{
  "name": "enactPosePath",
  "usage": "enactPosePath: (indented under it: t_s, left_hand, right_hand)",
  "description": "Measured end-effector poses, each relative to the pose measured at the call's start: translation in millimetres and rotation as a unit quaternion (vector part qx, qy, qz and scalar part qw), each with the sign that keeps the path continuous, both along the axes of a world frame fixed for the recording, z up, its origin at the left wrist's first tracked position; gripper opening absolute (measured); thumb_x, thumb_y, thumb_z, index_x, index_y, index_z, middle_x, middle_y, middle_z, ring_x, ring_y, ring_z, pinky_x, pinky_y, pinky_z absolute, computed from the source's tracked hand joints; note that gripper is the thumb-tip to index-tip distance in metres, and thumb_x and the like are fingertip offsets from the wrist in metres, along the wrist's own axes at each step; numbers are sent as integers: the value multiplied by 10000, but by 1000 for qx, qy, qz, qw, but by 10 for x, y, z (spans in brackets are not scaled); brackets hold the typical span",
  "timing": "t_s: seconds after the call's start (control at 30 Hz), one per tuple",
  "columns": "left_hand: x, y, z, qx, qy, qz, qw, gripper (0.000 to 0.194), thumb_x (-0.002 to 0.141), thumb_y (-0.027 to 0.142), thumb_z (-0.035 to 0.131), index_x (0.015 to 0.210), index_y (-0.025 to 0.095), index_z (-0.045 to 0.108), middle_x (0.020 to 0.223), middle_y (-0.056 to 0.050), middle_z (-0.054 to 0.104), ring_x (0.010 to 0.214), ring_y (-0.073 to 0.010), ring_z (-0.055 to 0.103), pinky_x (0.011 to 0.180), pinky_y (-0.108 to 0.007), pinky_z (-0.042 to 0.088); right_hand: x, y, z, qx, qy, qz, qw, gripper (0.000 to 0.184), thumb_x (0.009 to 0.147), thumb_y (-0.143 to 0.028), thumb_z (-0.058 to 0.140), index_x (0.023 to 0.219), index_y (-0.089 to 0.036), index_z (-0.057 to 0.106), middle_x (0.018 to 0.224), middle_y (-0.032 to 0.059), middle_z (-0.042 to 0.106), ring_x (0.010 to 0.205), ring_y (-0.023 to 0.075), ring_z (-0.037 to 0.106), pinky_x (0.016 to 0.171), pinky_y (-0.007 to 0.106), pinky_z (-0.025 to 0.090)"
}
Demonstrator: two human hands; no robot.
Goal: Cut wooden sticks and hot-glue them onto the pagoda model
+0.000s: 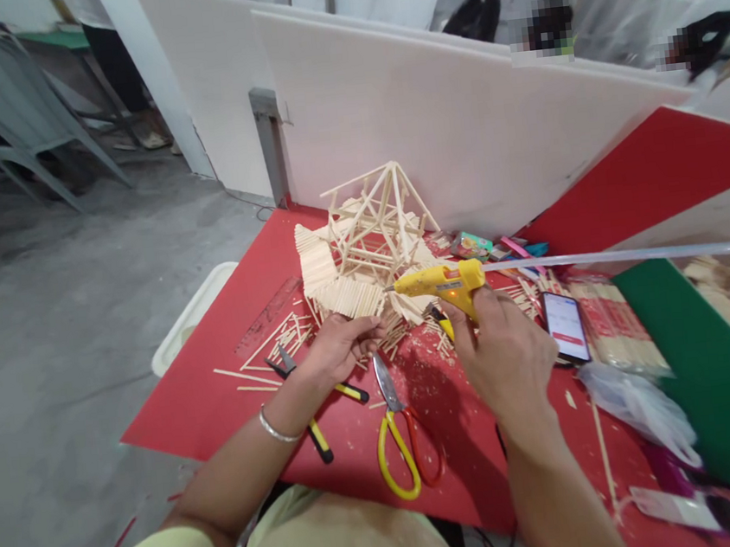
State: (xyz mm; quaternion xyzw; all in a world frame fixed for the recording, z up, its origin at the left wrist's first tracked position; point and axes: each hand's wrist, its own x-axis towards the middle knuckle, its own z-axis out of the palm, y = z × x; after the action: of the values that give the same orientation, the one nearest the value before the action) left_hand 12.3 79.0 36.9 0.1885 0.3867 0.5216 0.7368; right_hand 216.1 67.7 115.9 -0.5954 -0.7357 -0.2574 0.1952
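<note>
My right hand (507,354) is closed round the grip of a yellow hot glue gun (439,283), whose nozzle points left at a panel of glued wooden sticks (349,296); a long clear glue stick (630,255) trails out to the right. My left hand (341,346), a bangle on its wrist, has its fingers curled under the lower edge of that stick panel. Behind the panel stands a frame model built of thin wooden sticks (376,224). All of it sits on a red table (220,384).
Red-and-yellow scissors (401,439) and yellow-handled pliers (310,401) lie near the table's front. A phone (566,326) with a lit screen, packs of sticks (615,325) and a green board (708,377) are at right. Loose sticks (263,358) litter the left. A white partition (455,133) stands behind.
</note>
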Motion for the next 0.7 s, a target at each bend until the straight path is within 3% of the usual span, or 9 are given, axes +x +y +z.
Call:
enactPosePath:
  t_s: [0.17,0.4,0.53,0.7]
  left_hand:
    - [40,-48,-45,9,-2,-3,1000,190,649,154,823,773,51,722,617,-83,699,477,-95,611,455,-165,480]
    - [62,-94,-75,27,-8,-15,999,284,625,179,858,825,82,682,583,-41,671,450,-88,593,417,-152,438]
    - [43,-101,-128,34,-7,-3,999,315,616,215,874,803,95,651,631,-50,687,512,-109,635,436,-160,458]
    - [24,-105,-138,54,22,-18,998,311,649,277,857,800,97,654,608,-56,686,450,-96,595,425,-174,434]
  right_hand:
    - [-18,21,42,34,-46,2,998,509,909,-572,515,1172,-140,579,873,85,642,713,187,545,587,306,225]
    - [-109,82,122,30,-74,20,997,372,927,-450,503,1135,-155,592,931,79,659,703,175,551,596,303,257]
    - [-126,116,89,24,-76,23,997,376,919,-429,501,1150,-149,598,953,93,664,703,175,545,589,309,247]
    - [-127,127,64,29,-92,20,995,366,899,-420,524,1141,-155,598,923,84,658,696,174,538,600,315,255]
